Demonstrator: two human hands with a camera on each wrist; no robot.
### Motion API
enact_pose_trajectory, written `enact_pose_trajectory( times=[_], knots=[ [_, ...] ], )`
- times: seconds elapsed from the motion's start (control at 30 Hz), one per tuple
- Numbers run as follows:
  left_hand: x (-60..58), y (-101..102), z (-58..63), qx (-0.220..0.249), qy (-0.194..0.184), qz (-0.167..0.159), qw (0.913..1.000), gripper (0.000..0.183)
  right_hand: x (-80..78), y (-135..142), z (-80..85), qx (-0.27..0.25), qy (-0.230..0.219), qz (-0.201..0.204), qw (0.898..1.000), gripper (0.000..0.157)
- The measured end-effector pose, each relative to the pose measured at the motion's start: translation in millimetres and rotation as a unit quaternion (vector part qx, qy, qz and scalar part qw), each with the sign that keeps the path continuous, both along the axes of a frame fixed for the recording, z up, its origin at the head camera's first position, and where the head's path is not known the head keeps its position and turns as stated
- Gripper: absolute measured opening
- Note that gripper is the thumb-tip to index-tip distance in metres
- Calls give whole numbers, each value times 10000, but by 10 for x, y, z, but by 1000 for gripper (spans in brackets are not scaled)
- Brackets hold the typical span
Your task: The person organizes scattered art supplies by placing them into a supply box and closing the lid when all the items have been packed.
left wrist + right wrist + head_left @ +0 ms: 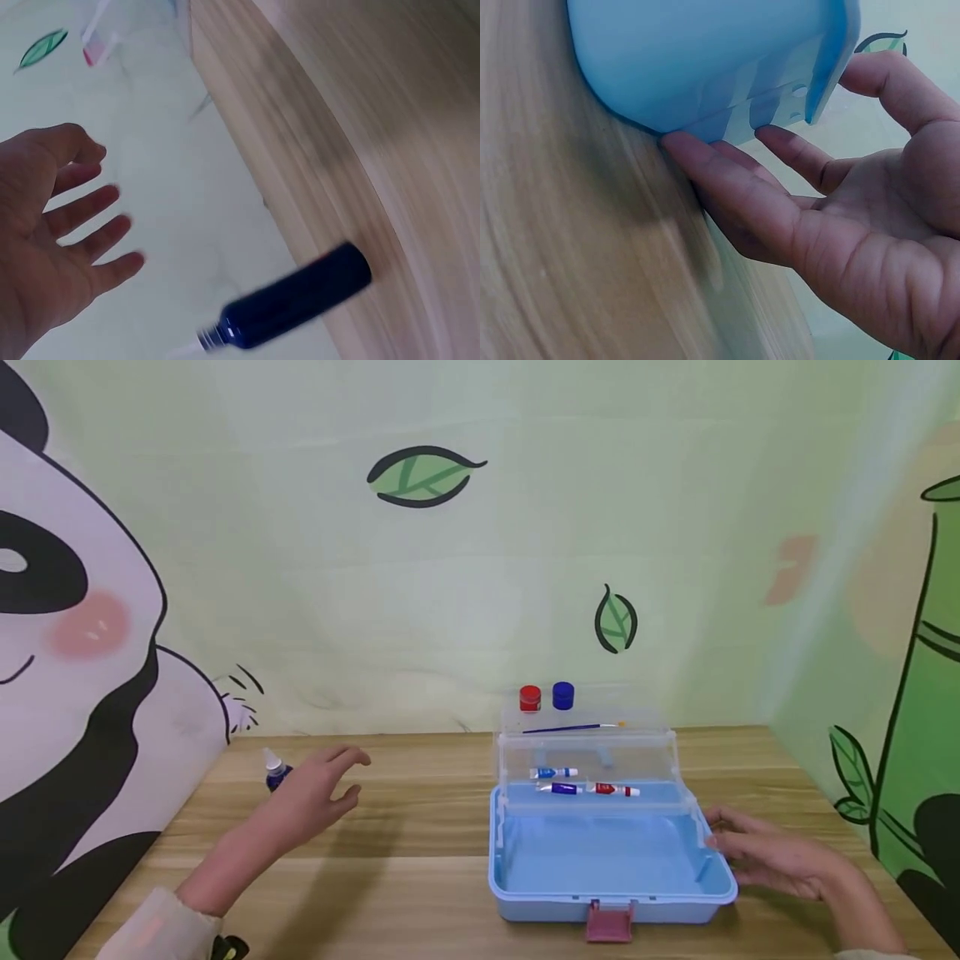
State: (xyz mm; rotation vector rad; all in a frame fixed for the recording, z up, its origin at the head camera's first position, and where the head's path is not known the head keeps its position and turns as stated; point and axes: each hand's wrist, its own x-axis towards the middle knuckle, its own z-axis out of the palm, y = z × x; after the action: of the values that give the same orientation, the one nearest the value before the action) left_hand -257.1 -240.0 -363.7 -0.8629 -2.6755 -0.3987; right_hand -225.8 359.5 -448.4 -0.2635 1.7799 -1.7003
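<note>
In the head view my left hand (322,789) hovers above the table with relaxed, slightly bent fingers and holds nothing. Close by stands a dark blue bottle (277,772) with a white nozzle, partly hidden by the hand; the left wrist view shows the bottle (300,296) apart from the fingers. My right hand (780,856) holds the right end of a light blue plastic box (611,906). In the right wrist view its thumb lies at the box rim and its fingertips (682,146) touch the lower outer wall. The box's clear lid (585,743) stands raised.
At the raised clear part appear a red jar (530,698), a blue jar (563,695), a paintbrush (573,727) and several paint tubes (613,789). A pink latch (609,922) hangs at the box front. A printed backdrop (300,568) rises behind the wooden table (427,893).
</note>
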Motion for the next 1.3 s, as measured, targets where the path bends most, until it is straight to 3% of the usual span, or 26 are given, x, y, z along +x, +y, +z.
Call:
enact_pose_trajectory(
  times=[0.1, 0.2, 0.53, 0.67, 0.87, 1.1, 1.3],
  knots=[
    [20, -126, -19, 286, 616, 163, 9976, 36, 2, 20, 25, -6, -67, 62, 10000, 42],
    [55, -275, -5, 580, 964, 348, 9930, 38, 0, 19, 38, -95, -186, 120, 9997, 41],
    [130, -617, 25, 1030, 1192, 913, 9833, 41, -31, 45, 40, -82, -300, 171, 9994, 40],
    [154, -694, -3, 1272, 909, 1243, 9799, 47, -18, 68, 20, -134, -330, 186, 9992, 36],
    [200, -841, -100, 1663, 354, 1843, 9680, 64, -24, 48, 14, -349, -342, 306, 9983, 30],
    [102, -893, -286, 1743, -509, 2084, 9610, 82, 3, 81, 15, -372, -363, 246, 9983, 28],
    [19, -951, -440, 1970, -1554, 2274, 9409, 87, -14, 63, -2, -421, -229, 272, 9985, 28]
  ],
)
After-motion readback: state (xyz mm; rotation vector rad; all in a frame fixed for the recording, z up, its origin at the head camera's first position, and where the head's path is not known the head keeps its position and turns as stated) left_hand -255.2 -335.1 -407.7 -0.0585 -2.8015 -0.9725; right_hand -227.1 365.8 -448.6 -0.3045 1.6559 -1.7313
